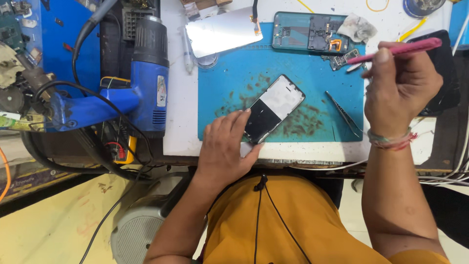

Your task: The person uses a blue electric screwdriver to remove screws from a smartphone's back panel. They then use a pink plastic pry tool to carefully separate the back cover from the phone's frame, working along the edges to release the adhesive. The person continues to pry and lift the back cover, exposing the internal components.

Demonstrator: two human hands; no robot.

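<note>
Nearest, left hand (225,146) pressed its fingertips flat on the phone screen's (272,108) lower corner on the blue mat (234,83); right hand (398,88) pinched a pink tool (398,50), well apart.

Bright, even light from above; soft, short shadows. Strong white glare on the silvery panel (222,33). Sharp in the centre, slight wide-angle bending at the edges.

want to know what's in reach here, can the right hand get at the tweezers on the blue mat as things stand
Probably yes. The tweezers lie bare on the blue mat, just left of the right hand, with nothing between them. That hand already holds a pink tool, so its grip is taken up.
</note>
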